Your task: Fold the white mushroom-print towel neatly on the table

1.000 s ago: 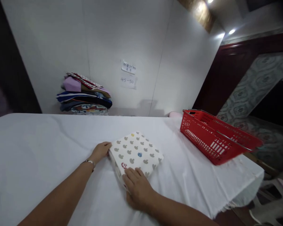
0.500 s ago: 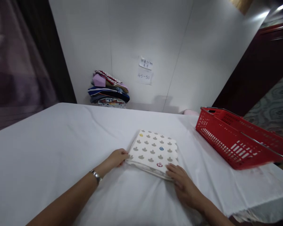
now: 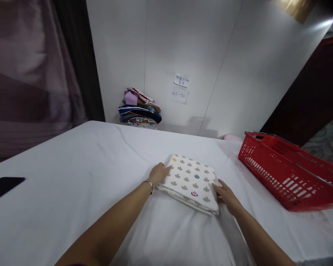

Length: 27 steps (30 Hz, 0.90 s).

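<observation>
A folded white cloth (image 3: pixel 187 181) with grey mushroom-like prints and a few yellow, blue and red ones lies flat on the white-covered table. At its left edge my left hand (image 3: pixel 158 174), with a silver band on the wrist, is closed on the fabric, fingertips over the top. My right hand (image 3: pixel 226 195) grips the opposite edge, one finger over the top and another raised slightly. The undersides of both hands are hidden, so how far the fingers reach beneath the cloth does not show.
A red plastic basket (image 3: pixel 277 170) with metal handles stands on the right of the table (image 3: pixel 100 159). Against the back wall rises a stack of folded fabrics (image 3: pixel 140 111). Paper labels (image 3: pixel 180 95) hang on the wall. A flat black object (image 3: pixel 5 186) lies at the left edge.
Both hands have slid from the cloth's near corners farther up its sides. My view has turned a little left, bringing the black object into sight.
</observation>
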Motion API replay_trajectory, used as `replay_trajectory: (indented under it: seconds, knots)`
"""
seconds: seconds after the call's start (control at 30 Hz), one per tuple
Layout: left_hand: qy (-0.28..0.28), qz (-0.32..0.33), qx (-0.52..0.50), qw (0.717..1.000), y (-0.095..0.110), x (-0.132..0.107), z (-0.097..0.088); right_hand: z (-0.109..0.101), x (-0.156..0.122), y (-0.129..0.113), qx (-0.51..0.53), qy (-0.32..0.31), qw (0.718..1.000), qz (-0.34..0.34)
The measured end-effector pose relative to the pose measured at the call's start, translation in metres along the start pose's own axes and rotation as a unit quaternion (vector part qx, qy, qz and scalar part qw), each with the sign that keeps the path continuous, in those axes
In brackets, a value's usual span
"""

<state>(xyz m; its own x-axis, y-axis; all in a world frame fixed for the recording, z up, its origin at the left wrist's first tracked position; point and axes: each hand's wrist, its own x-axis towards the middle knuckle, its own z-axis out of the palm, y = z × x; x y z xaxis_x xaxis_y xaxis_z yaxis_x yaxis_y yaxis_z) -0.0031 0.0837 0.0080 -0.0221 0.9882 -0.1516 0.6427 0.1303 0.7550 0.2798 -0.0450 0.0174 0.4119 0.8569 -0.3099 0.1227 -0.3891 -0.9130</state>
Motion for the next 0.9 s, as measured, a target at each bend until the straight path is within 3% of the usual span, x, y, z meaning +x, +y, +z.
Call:
replay_trajectory:
  seconds: [0.2, 0.3, 0.57, 0.9]
  knots:
    - [-0.020, 0.023, -0.020, 0.999, -0.019, -0.019, 0.000, 0.002, 0.028, 0.004, 0.018, -0.002, 0.997, -0.078]
    - [-0.020, 0.016, -0.020, 0.999, -0.025, -0.029, 0.000, -0.001, 0.039, 0.010, -0.013, 0.012, 0.997, -0.081]
    - [0.066, 0.075, 0.067, 0.993, -0.005, -0.034, -0.002, -0.001, 0.036, 0.019, -0.100, 0.059, 0.987, -0.115]
    - [0.054, 0.091, 0.076, 0.992, -0.002, -0.031, 0.003, 0.003, 0.027, 0.016, -0.105, 0.085, 0.982, -0.129]
